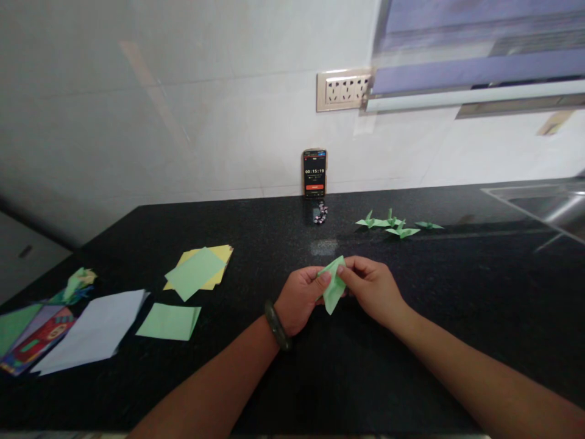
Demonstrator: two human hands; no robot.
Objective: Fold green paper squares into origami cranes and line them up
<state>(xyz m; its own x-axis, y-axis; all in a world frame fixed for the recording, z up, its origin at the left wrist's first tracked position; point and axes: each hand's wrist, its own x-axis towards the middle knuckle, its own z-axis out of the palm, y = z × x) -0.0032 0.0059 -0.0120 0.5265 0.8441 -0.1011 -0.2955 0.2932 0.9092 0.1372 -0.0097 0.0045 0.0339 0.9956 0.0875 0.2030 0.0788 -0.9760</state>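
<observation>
As they hover over the counter [411, 341], left hand [299, 299] and right hand [372, 289], fingers [325, 277] pinching green paper [333, 294]

Left hand [299, 299]: low in the middle of the view, back turned to the camera, fingers curled in, thumb tip pressed against the forefinger in a tight pinch.
Right hand [372, 289]: just beside the left, back up, fingers bent down, thumb and forefinger pinched together.
Fingertips: the two pinches almost meet.
Left forearm [219, 384]: bare, rising from the lower left.
Right forearm [479, 378]: bare, coming in from the lower right corner.
</observation>
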